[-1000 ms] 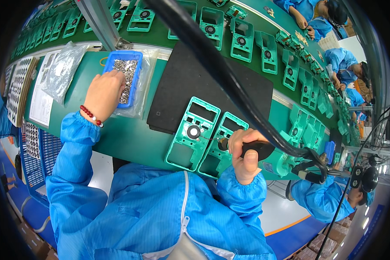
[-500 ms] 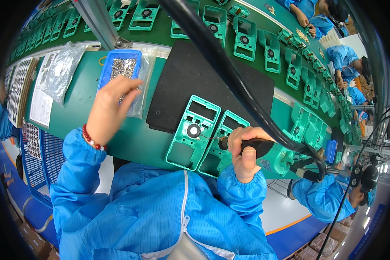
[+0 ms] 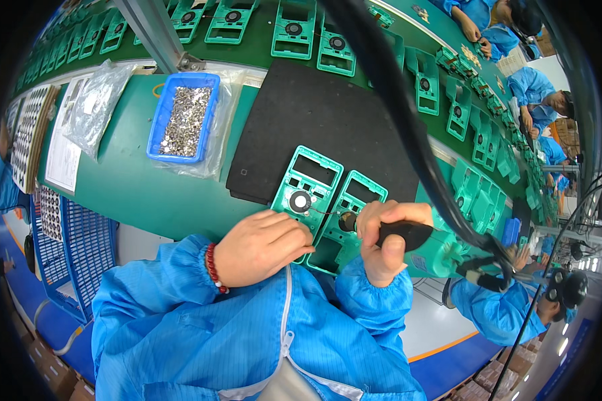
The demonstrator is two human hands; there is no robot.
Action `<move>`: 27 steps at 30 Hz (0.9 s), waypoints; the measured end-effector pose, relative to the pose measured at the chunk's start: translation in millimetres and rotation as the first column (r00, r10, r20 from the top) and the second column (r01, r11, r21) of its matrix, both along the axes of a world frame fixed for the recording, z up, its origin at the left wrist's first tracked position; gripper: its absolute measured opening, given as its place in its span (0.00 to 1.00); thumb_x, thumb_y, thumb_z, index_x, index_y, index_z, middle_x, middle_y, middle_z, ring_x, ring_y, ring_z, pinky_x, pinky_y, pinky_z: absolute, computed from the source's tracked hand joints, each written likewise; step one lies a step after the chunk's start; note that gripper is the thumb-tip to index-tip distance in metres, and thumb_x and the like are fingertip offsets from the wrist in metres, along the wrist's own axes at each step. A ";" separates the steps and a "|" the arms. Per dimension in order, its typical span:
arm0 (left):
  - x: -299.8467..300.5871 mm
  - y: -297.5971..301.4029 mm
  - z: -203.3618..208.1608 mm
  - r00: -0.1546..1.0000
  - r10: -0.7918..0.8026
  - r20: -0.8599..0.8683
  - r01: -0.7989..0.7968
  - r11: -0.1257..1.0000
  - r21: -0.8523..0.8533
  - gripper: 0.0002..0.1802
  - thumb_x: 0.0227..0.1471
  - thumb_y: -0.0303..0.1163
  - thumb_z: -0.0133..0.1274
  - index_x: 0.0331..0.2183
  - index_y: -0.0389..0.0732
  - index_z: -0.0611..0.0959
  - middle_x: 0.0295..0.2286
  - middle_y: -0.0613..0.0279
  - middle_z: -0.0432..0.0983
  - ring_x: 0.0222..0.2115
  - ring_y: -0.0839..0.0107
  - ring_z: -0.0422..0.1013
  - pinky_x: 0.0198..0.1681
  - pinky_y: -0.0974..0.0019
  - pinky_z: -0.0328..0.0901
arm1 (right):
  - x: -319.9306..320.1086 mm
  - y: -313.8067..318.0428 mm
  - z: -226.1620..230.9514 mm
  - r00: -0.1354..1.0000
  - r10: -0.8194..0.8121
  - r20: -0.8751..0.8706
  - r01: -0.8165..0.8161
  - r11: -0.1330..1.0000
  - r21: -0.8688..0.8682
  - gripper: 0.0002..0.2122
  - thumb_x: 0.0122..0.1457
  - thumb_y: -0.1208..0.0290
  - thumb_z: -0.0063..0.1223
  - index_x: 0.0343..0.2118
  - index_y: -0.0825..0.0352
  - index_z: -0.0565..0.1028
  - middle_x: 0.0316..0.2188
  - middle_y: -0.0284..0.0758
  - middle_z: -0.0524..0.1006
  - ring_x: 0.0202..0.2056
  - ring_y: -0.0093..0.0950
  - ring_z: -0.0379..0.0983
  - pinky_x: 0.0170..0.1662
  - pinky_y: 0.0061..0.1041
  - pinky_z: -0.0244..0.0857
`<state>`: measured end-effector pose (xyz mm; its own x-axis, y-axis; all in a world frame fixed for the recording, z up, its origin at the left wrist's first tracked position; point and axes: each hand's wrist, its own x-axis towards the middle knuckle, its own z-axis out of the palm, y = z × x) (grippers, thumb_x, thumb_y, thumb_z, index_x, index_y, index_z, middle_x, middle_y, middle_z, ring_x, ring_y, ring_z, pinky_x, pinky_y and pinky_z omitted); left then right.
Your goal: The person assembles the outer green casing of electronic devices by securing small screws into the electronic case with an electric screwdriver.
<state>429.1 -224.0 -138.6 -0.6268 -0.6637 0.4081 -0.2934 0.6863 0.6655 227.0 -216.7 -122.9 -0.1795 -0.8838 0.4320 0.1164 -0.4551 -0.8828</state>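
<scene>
A green plastic housing (image 3: 322, 164) with a round black fan (image 3: 300, 201) lies before me, overlapping the front of a black mat. My left hand (image 3: 264, 247) covers its lower left part, fingers bent and pressed together; whatever they hold is hidden. Close on the right lies a second green housing (image 3: 361, 188), tilted alongside the first. Over that one, my right hand (image 3: 384, 244) is closed around the black grip of an electric screwdriver (image 3: 408, 235). Its tip is hard to make out; a thin line runs toward the fan.
A blue tray (image 3: 151, 137) of small metal screws stands left of the black mat (image 3: 267, 127). Past the mat, rows of green housings (image 3: 293, 43) line a conveyor. A thick black cable (image 3: 398, 120) crosses above the bench. Co-workers (image 3: 498, 307) sit at right.
My left hand has come from the screw tray down and right to the first housing. My right hand, holding the screwdriver, has shifted slightly right. Housings on the conveyor have moved along.
</scene>
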 end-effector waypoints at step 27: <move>-28.4 20.5 -0.9 0.945 0.183 -0.271 -0.018 0.857 0.515 0.07 0.45 0.21 0.65 0.31 0.38 0.85 0.25 0.67 0.68 0.19 0.80 0.61 0.22 0.73 0.57 | -10.7 22.6 35.1 0.837 0.533 0.129 -0.490 0.832 -0.259 0.24 0.55 0.63 0.68 0.45 0.69 0.65 0.24 0.35 0.73 0.22 0.26 0.69 0.26 0.27 0.65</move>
